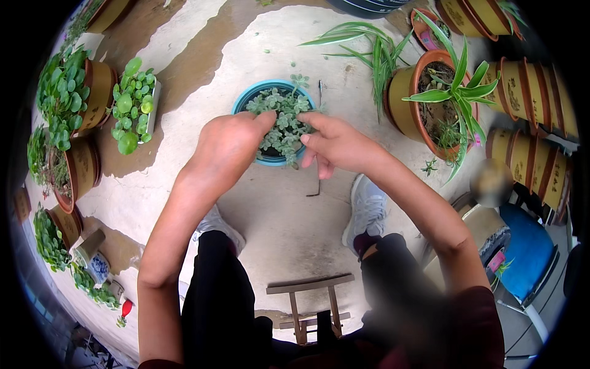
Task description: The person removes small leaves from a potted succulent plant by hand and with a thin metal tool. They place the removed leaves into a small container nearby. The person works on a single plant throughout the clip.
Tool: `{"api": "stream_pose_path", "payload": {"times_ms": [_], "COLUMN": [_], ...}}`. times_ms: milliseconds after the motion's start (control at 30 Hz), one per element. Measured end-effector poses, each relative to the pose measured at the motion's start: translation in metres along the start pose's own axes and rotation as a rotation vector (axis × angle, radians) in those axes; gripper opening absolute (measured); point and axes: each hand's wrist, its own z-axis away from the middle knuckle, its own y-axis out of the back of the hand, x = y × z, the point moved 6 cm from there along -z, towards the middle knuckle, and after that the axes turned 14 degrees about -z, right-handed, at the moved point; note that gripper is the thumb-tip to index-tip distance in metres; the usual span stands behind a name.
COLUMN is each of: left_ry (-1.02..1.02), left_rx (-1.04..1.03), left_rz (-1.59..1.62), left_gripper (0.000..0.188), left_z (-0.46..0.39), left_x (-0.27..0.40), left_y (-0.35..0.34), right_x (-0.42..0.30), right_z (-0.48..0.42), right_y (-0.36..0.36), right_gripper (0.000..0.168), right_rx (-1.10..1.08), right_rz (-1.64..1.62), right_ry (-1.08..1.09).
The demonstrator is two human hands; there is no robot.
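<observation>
A round blue plastic pot (237, 100) stands on the ground before me, filled with a grey-green rosette succulent (285, 121). One stem leans past the pot's far rim. My left hand (233, 145) is curled at the pot's left side with the thumb at the leaves; its fingertips are hidden, so a grip cannot be made out. On the right, the index finger and thumb of my right hand (334, 140) are apart at the leaves, with the other fingers hanging loosely. A thin metal rod with a bent end (319, 187) lies beside the pot, partly behind my right hand.
A tan pot (403, 104) with a spider plant (461, 87) stands to the right, near nested tan pots (521, 92). Round-leaved plants (131, 108) line the left. A folding wooden stool (309, 286) is between my legs; a blue chair seat (525, 249) is at lower right.
</observation>
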Motion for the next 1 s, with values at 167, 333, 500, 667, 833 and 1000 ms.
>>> {"api": "stream_pose_path", "payload": {"times_ms": [167,333,500,667,833,1000], "left_ry": [0.011,0.081,0.177,0.320,0.303,0.333], "left_rx": [0.063,0.093,0.130,0.037,-0.035,-0.096], "left_rz": [0.078,0.217,0.369,0.507,0.560,0.579], "left_gripper": [0.033,0.026,0.024,0.021,0.016,0.016], "left_z": [0.007,0.022,0.037,0.057,0.063,0.065], "left_x": [0.002,0.001,-0.008,-0.020,-0.010,-0.003], "left_y": [0.010,0.029,0.031,0.013,0.003,0.000], "right_x": [0.010,-0.004,-0.018,-0.013,-0.011,-0.002], "right_z": [0.004,0.021,0.041,0.059,0.079,0.093], "right_y": [-0.017,-0.015,-0.007,0.023,0.042,0.051], "right_gripper": [0.048,0.046,0.039,0.034,0.032,0.031], "right_rx": [-0.109,-0.050,-0.027,0.063,0.115,0.168], "right_rz": [0.075,0.057,0.019,-0.059,-0.094,-0.137], "right_ry": [0.029,0.081,0.147,0.228,0.279,0.283]}}
